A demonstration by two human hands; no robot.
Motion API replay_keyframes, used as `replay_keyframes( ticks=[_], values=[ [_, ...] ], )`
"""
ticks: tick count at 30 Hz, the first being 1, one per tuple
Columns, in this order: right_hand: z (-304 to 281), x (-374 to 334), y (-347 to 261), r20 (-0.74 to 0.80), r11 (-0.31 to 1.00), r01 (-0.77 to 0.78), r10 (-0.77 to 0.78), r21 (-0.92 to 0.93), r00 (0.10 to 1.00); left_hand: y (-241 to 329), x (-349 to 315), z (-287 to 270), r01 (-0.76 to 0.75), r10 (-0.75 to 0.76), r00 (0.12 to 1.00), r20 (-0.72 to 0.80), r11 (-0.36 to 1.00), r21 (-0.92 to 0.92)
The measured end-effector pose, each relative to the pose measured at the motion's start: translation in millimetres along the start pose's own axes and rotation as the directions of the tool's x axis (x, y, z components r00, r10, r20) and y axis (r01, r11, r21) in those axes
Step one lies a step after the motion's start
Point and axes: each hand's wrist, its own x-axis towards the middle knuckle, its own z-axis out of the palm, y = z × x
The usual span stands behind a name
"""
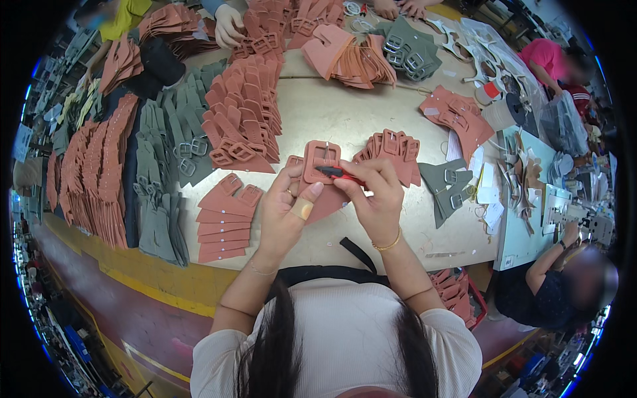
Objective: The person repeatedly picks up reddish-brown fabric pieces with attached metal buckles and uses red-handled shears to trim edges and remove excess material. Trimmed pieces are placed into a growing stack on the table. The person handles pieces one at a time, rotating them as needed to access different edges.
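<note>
In front of my chest, my left hand (pixel 285 213) grips a terracotta leather piece with a covered square buckle (pixel 312 164), its thumb pressed below the frame. A yellowish plaster is wrapped on that hand. My right hand (pixel 378 199) closes around a small cutter with red handles and dark jaws (pixel 330 172); the jaws lie across the lower part of the buckle opening. Whether they touch a thread I cannot make out. To the left lies a fanned stack of terracotta buckle pieces (pixel 225 222). Beyond my right hand rests another terracotta bunch (pixel 393 149).
Grey-green buckle pieces (pixel 451 189) lie right of my hands. Long rows of terracotta straps (pixel 245 106) and grey-green straps (pixel 156 172) cover the table's left. A thread cone (pixel 499 114) stands at right. Opposite, a co-worker's hand (pixel 229 26) touches the stacks. Another person (pixel 564 285) sits at right.
</note>
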Motion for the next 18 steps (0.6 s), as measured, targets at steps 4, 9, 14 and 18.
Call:
replay_keyframes(
  ticks=[4, 9, 14, 18],
  values=[
    [-4, 3, 5, -0.047, 0.876, -0.243, 0.288, 0.416, 0.956, -3, 2, 2, -0.042, 0.041, 0.998, -0.047, 0.999, -0.013],
    [-1, 13, 3, 0.145, 0.884, -0.375, 0.347, 0.279, 0.927, -9, 0, 6, -0.067, 0.068, 0.998, -0.013, 0.993, 0.096],
    [12, 15, 4, 0.303, 0.673, -0.594, 0.512, 0.44, 0.804, -15, -4, 6, -0.119, 0.134, 0.99, -0.035, 0.953, 0.28],
    [10, 11, 15, 0.231, 0.565, -0.52, 0.505, 0.64, 0.832, -15, -1, -1, -0.076, 0.087, 0.994, -0.06, 0.983, 0.167]
  ],
)
